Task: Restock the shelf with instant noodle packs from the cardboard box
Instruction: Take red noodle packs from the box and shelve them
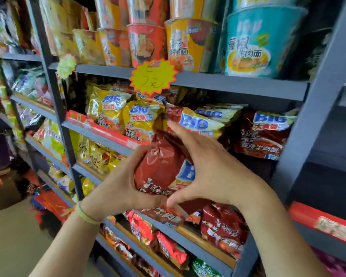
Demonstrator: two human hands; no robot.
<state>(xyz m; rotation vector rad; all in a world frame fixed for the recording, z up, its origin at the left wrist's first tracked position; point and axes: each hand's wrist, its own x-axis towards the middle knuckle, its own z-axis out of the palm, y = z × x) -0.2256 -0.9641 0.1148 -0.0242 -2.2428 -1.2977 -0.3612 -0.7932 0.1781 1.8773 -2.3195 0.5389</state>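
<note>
A dark red instant noodle pack [162, 166] is held in front of the middle shelf [100, 136]. My left hand [124, 182] grips its left and lower side. My right hand [210, 166] grips its right side, with the index finger reaching up against another red pack [190, 120] lying on the shelf. Yellow noodle packs [112, 110] fill the left of that shelf, and a further red pack [266, 134] lies at its right. No cardboard box is in view.
Cup noodles [190, 43] stand on the shelf above, behind a yellow star price tag [153, 76]. Lower shelves hold red packs [224, 228] and yellow packs [96, 154]. A grey upright post [318, 92] bounds the shelf on the right. Bare floor [18, 236] lies at lower left.
</note>
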